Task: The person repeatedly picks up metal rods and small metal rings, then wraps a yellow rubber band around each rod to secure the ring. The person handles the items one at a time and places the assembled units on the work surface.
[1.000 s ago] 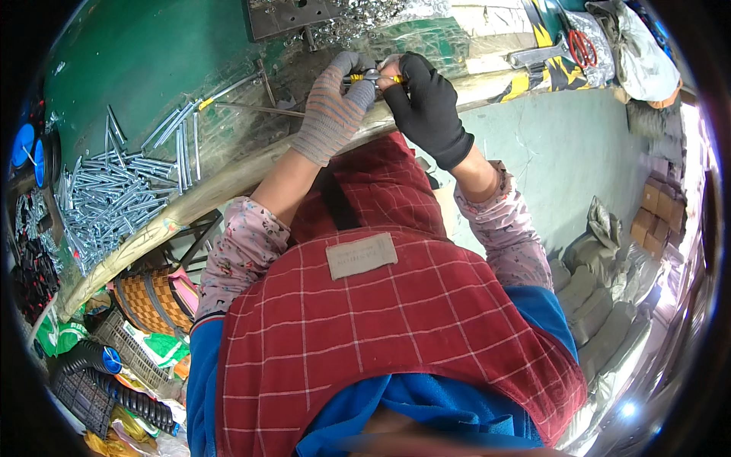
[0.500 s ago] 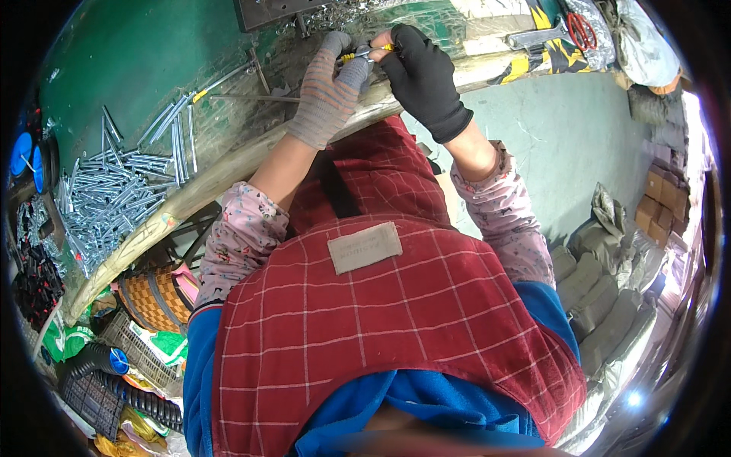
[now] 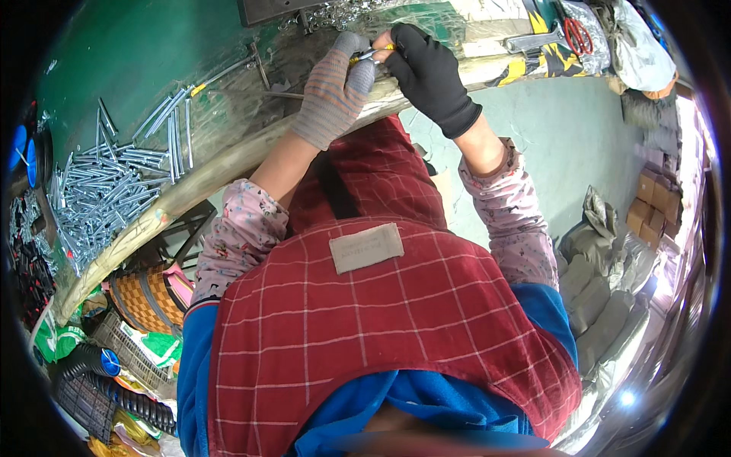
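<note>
My left hand (image 3: 333, 95), in a grey striped glove, is closed around a small metal part with yellow ends (image 3: 371, 54) near the table's front edge. My right hand (image 3: 432, 80), in a black glove with bare fingertips, pinches the yellow end on the other side. The fingers hide much of the part, so its exact kind cannot be told. Left of my left hand, a thin metal rod with a yellow band (image 3: 217, 81) lies against a short crosswise bar (image 3: 261, 65). Another thin rod (image 3: 283, 95) points toward my left wrist.
A heap of long silvery bolts (image 3: 114, 186) covers the table's left side. Small metal pieces (image 3: 335, 17) lie beyond my hands near a dark metal plate (image 3: 266, 9). Red-handled scissors (image 3: 579, 36) are at the right. A checked basket (image 3: 145, 297) stands below the table edge.
Both hands stay together on the small metal part, with the fingers shifting slightly. My right wrist has moved a little right and down. The whole view has shifted slightly.
</note>
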Available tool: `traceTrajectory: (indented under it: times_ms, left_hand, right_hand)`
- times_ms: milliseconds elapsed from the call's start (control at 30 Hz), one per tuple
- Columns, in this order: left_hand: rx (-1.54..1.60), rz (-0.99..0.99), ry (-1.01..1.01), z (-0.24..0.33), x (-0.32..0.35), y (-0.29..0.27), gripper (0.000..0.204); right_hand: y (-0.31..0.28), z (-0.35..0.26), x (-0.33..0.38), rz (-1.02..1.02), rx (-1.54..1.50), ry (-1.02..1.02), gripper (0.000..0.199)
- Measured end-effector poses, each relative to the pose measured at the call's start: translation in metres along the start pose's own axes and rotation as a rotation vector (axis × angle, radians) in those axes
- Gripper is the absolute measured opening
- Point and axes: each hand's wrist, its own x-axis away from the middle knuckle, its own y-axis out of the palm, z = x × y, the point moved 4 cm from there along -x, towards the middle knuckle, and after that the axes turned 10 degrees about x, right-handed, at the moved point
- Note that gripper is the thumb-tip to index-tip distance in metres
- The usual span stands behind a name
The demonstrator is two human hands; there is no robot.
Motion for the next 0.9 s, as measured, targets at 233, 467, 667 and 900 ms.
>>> traceTrajectory:
  times_ms: [233,467,667,900]
  left_hand:
    - [0.073,0.072,0.014,-0.002,0.002,0.001,0.033]
    - [0.031,0.054,0.002,0.002,0.002,0.001,0.039]
    - [-0.133,0.206,0.232,-0.004,0.01,0.0,0.042]
    - [0.018,0.205,0.105,-0.002,0.002,-0.001,0.029]
  right_hand:
    - [-0.002,0.003,-0.016,-0.125,-0.212,0.162,0.015]
    - [0.012,0.015,-0.012,-0.095,-0.357,0.224,0.019]
    - [0.021,0.015,-0.022,-0.107,-0.358,0.27,0.019]
    - [0.023,0.008,-0.028,0.014,-0.457,0.149,0.014]
